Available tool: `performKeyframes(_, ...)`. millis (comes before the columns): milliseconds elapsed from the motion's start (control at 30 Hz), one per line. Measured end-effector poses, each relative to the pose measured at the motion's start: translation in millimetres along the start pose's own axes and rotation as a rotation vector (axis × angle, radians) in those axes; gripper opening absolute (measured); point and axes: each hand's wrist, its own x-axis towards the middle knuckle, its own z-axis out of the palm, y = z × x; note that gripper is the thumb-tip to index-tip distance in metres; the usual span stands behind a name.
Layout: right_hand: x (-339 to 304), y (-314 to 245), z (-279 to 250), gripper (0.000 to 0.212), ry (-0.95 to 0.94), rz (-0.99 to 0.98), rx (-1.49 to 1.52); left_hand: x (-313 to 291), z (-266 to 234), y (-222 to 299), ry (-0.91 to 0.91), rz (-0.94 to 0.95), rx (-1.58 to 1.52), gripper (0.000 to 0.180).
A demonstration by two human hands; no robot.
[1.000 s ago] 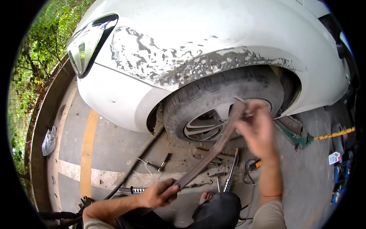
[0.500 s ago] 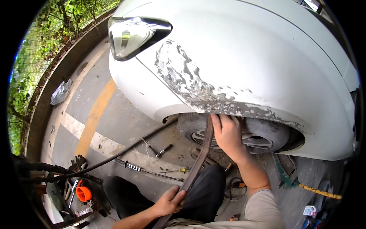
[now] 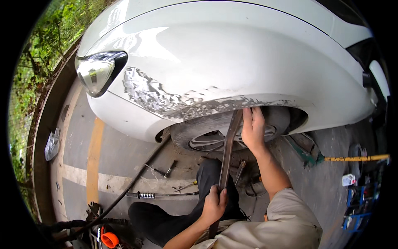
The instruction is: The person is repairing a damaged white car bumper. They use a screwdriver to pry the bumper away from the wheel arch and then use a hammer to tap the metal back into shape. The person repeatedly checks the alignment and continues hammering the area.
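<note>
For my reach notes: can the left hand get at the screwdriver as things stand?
Probably not without letting go: the left hand is wrapped around the bar, and a bent leg lies between it and the screwdriver.

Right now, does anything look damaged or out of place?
Yes: the white fender has a rough-looking, grey-streaked patch running from beside the headlight to above the tyre, odd against the smooth white around it.

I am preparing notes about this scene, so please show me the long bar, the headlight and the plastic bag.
Long bar (image 3: 229,149): head view, on the middle of its shaft.
Headlight (image 3: 95,74): head view, on its lens.
Plastic bag (image 3: 52,145): head view, on its crumpled middle.
</note>
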Motion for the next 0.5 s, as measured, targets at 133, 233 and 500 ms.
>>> performKeyframes(133,-1.6,-4.3,-1.8,0.028,0.041,0.006,-0.021,7.7,43.7,-32.0,-0.018,0.077,-0.058,0.024)
performKeyframes(233,5.1,5.9,-19.3,0.025,0.167,-0.052,-0.094,15.3,66.5,-30.5,-0.011,0.185,0.000,0.026)
performKeyframes(500,9.4,-5.7,-25.4,0.021,0.080,0.003,0.034,1.0,77.5,-3.6,-0.083,0.093,-0.190,0.019)
